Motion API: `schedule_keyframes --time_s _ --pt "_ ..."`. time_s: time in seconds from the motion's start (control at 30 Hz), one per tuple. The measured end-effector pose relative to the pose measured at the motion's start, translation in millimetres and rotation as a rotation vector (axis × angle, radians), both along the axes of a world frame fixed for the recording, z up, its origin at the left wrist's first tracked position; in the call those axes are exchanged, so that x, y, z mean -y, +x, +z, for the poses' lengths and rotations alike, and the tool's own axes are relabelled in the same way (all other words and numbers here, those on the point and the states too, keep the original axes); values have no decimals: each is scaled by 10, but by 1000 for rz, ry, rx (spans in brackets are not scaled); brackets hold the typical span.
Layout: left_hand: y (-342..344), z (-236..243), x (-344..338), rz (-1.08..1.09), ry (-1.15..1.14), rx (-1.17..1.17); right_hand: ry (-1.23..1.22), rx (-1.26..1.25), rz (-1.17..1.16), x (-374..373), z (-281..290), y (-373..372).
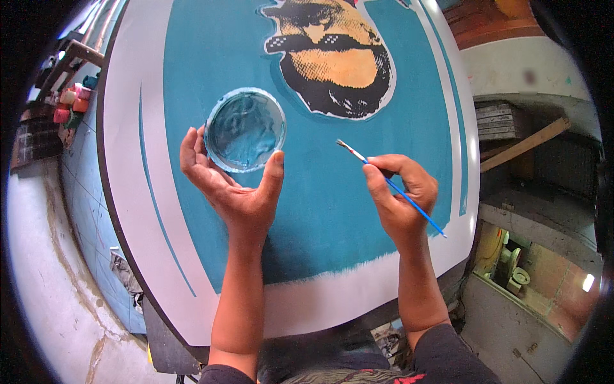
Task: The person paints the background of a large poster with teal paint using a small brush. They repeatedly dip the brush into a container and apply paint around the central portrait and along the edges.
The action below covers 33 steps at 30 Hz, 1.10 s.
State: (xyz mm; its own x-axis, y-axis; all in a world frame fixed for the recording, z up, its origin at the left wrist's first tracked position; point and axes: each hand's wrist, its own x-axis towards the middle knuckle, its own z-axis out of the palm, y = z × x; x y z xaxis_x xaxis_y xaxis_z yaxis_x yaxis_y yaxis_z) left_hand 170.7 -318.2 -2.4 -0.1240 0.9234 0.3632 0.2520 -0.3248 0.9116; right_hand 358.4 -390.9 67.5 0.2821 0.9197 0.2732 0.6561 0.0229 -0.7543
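My left hand (236,185) is wrapped round a clear plastic tub (245,130) with teal paint smeared over its inside, its mouth facing up at me. Between the thumb and fingers of my right hand (404,192) is a thin blue-handled paintbrush (409,200), its bristle end pointing up and left, apart from the sheet. Both hands are over a large white sheet (332,307) painted mostly teal. A black, white and orange printed-looking head (336,70) with dark pixelated glasses fills its top middle. The teal ends in a ragged brushed edge near me.
At the far left, several red and pink paint containers (71,102) stand by a wooden frame (80,52). Crumpled grey material (126,275) lies beside the board on the left. A wooden plank (527,144) leans on the right, above an opening showing a toilet (519,278).
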Motion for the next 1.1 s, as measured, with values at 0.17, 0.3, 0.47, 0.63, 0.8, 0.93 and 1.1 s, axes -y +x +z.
schedule_keyframes --time_s 0.17,0.3,0.47,0.63,0.8,0.93,1.1 --pt "8 -1 9 3 -12 -5 25 134 76 -273 -89 -62" --pt "-12 9 7 7 -13 -8 46 244 134 -399 -122 -79" --pt "-15 5 13 1 -8 -18 63 318 155 -432 -164 -78" --pt "-7 16 16 5 -13 -19 33 312 168 -443 -162 -80" --pt "-30 17 14 9 -19 -18 36 288 148 -420 -99 -110" --pt "-5 8 15 -2 -12 -19 67 318 153 -472 -151 -81" --pt "-15 12 14 2 -14 -18 -3 298 167 -456 -129 -96"
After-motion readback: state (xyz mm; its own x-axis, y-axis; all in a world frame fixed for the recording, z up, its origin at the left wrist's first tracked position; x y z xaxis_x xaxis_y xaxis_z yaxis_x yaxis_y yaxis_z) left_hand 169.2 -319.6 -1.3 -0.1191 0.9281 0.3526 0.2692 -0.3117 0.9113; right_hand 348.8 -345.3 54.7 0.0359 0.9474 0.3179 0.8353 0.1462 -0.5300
